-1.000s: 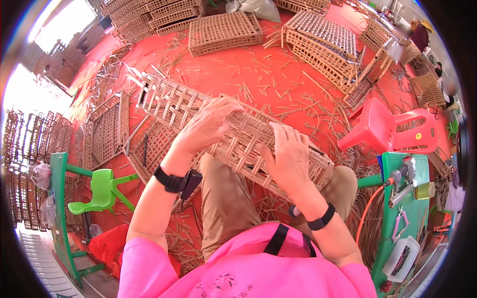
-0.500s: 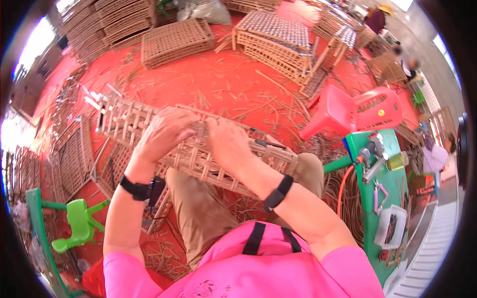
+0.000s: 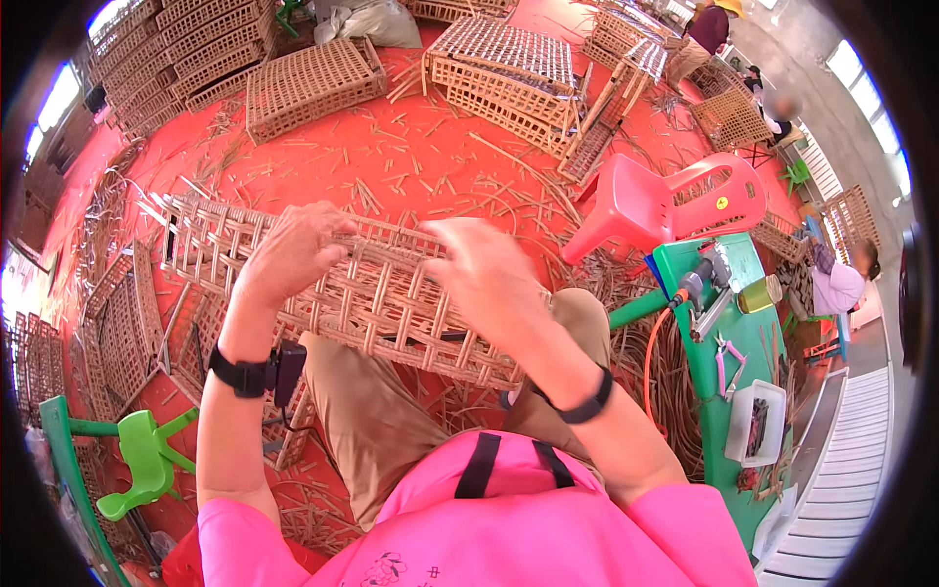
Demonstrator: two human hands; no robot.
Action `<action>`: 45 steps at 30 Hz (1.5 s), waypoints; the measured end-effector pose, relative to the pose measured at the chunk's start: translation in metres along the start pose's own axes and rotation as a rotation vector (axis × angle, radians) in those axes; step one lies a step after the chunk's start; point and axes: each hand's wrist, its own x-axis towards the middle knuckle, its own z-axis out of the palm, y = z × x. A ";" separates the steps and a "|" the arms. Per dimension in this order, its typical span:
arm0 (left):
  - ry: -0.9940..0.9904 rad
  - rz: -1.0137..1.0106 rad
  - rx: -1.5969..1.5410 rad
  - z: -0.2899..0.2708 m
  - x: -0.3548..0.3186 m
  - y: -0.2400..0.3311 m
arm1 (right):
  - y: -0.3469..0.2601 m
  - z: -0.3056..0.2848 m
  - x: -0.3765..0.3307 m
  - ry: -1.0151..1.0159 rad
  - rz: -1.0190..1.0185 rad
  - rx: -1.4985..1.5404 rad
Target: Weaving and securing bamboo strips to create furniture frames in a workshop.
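A long, open-weave rattan basket or panel (image 3: 344, 311) lies tilted across my knees, its brown strands woven in a square lattice. My left hand (image 3: 296, 252) grips its upper edge left of the middle, fingers curled over the rim. On the right, my right hand (image 3: 486, 284) is over the weave, blurred, with thumb and fingers apart and nothing visible between them. Whether its fingertips touch the strands, I cannot tell. Black bands circle both wrists, and a small dark box sits on the left one.
To my right, a green table (image 3: 724, 411) holds a power tool (image 3: 696, 281), pink-handled pliers (image 3: 729, 367) and a white tray (image 3: 773, 391). Beyond it stands a red chair (image 3: 636, 210); a green chair (image 3: 149, 460) is at left. Woven pieces (image 3: 313, 88) and scraps cover the red floor.
My right hand has moved away from the left one, rightward along the basket. The lattice side has turned more toward me, and the whole view has shifted slightly.
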 end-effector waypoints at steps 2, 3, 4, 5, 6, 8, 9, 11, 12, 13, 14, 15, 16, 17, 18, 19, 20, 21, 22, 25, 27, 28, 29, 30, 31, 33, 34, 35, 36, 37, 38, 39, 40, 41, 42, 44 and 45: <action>0.290 0.227 0.168 0.016 -0.001 0.029 | 0.017 -0.038 -0.033 0.086 0.187 -0.017; 0.242 0.300 0.064 0.024 0.002 0.044 | 0.027 -0.053 -0.051 0.122 0.318 -0.029; 0.227 0.351 0.021 0.038 0.007 0.065 | 0.043 -0.067 -0.071 0.072 0.326 -0.023; 0.208 0.407 -0.022 0.054 0.012 0.086 | 0.055 -0.075 -0.088 0.026 0.338 -0.017; 0.182 0.469 -0.053 0.069 0.014 0.102 | 0.056 -0.076 -0.099 0.029 0.345 -0.012; 0.145 0.524 -0.071 0.097 0.018 0.118 | 0.057 -0.074 -0.111 -0.056 0.224 -0.033; 0.122 0.508 -0.056 0.109 0.019 0.124 | 0.053 -0.073 -0.108 -0.042 0.160 -0.019; 0.076 0.494 -0.052 0.120 0.025 0.129 | 0.055 -0.063 -0.112 -0.008 0.194 0.036; 0.058 0.501 -0.042 0.121 0.027 0.132 | 0.058 -0.059 -0.115 0.015 0.215 0.087; 0.060 0.483 -0.019 0.123 0.030 0.134 | 0.065 -0.056 -0.117 0.032 0.165 0.068; 0.062 0.466 0.005 0.124 0.031 0.136 | 0.067 -0.056 -0.118 0.046 0.178 0.077; 0.044 0.470 0.015 0.125 0.032 0.138 | 0.068 -0.056 -0.119 0.039 0.147 0.045; 0.062 0.477 0.000 0.125 0.032 0.138 | 0.069 -0.056 -0.119 0.032 0.114 0.011; 0.080 0.483 -0.017 0.126 0.032 0.139 | 0.071 -0.054 -0.120 0.044 0.124 0.018; 0.068 0.486 -0.009 0.127 0.033 0.138 | 0.072 -0.051 -0.122 0.071 0.096 0.016; 0.100 0.501 -0.021 0.128 0.034 0.137 | 0.073 -0.048 -0.123 0.097 0.065 0.013; 0.133 0.515 -0.035 0.129 0.035 0.137 | 0.073 -0.044 -0.124 0.103 0.070 0.017; 0.127 0.516 -0.031 0.130 0.035 0.136 | 0.072 -0.040 -0.127 0.145 0.058 0.001; 0.132 0.532 -0.033 0.131 0.035 0.135 | 0.072 -0.036 -0.129 0.185 0.046 -0.013; 0.144 0.566 -0.034 0.133 0.034 0.132 | 0.073 -0.033 -0.129 0.238 0.033 0.000; 0.148 0.579 -0.034 0.132 0.035 0.131 | 0.074 -0.033 -0.127 0.243 0.030 0.009; 0.152 0.571 -0.042 0.133 0.036 0.130 | 0.074 -0.034 -0.126 0.248 0.026 0.012; 0.157 0.563 -0.049 0.133 0.036 0.130 | 0.073 -0.035 -0.125 0.258 0.032 0.018; 0.151 0.553 -0.055 0.134 0.035 0.130 | 0.072 -0.034 -0.126 0.249 0.039 0.023; 0.159 0.551 -0.066 0.134 0.036 0.130 | 0.072 -0.034 -0.125 0.259 0.048 0.037; 0.168 0.544 -0.100 0.137 0.037 0.128 | 0.072 -0.033 -0.127 0.268 0.079 0.045; 0.176 0.536 -0.096 0.138 0.037 0.127 | 0.071 -0.033 -0.127 0.263 0.070 0.052; 0.188 0.544 -0.135 0.138 0.038 0.128 | 0.071 -0.034 -0.127 0.257 0.106 0.042; 0.202 0.552 -0.173 0.139 0.039 0.128 | 0.070 -0.035 -0.126 0.250 0.139 0.032; 0.203 0.517 -0.187 0.139 0.036 0.125 | 0.068 -0.035 -0.124 0.219 0.180 0.061; 0.222 0.506 -0.180 0.138 0.036 0.125 | 0.065 -0.042 -0.119 0.210 0.160 0.069; 0.186 0.514 -0.163 0.136 0.035 0.123 | 0.059 -0.051 -0.112 0.154 0.222 0.066; 0.154 0.514 -0.131 0.131 0.034 0.121 | 0.054 -0.058 -0.104 0.100 0.274 0.076; 0.197 0.518 -0.119 0.128 0.028 0.118 | 0.050 -0.061 -0.096 0.103 0.263 0.075; 0.251 0.493 -0.130 0.118 0.018 0.129 | 0.043 -0.074 -0.092 0.134 0.235 0.066; 0.377 0.442 -0.138 0.111 0.006 0.112 | 0.040 -0.078 -0.080 0.105 0.219 0.026; 0.406 0.433 -0.115 0.104 -0.004 0.100 | 0.036 -0.080 -0.071 0.106 0.185 0.040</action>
